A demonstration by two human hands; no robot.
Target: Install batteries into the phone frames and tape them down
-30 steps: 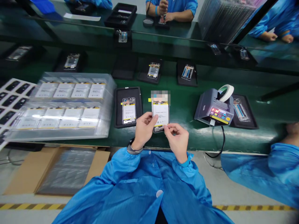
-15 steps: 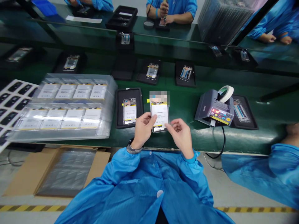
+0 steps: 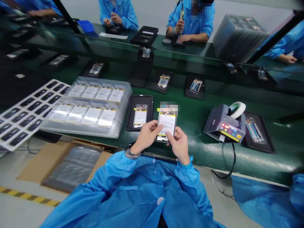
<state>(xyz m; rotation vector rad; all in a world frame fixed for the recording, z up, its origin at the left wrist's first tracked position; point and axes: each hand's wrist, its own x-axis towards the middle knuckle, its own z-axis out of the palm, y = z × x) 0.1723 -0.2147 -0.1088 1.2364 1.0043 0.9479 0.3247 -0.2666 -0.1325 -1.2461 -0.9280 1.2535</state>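
An open phone frame with a white battery (image 3: 167, 121) is held up over the front of the green bench. Its top end is covered by a pixelated patch, with a yellow tab at the left. My left hand (image 3: 149, 136) grips its left edge, thumb on the battery face. From the right, my right hand (image 3: 178, 143) holds the other edge, its thumb pressed on the lower part of the battery and its fingers behind. Just left, a similar phone frame (image 3: 140, 116) lies in a black tray (image 3: 129, 118).
Clear plastic trays of white batteries (image 3: 114, 131) stand left, beside a sheet of dark labels (image 3: 26, 109). A tape dispenser (image 3: 224, 123) and another tray (image 3: 267, 142) are at right. More trayed phones line the back; people in blue work beyond.
My right hand has closed on the phone's right side, its thumb now on the battery. The camera view has turned left and tilted up, so the bench appears shifted right and lower.
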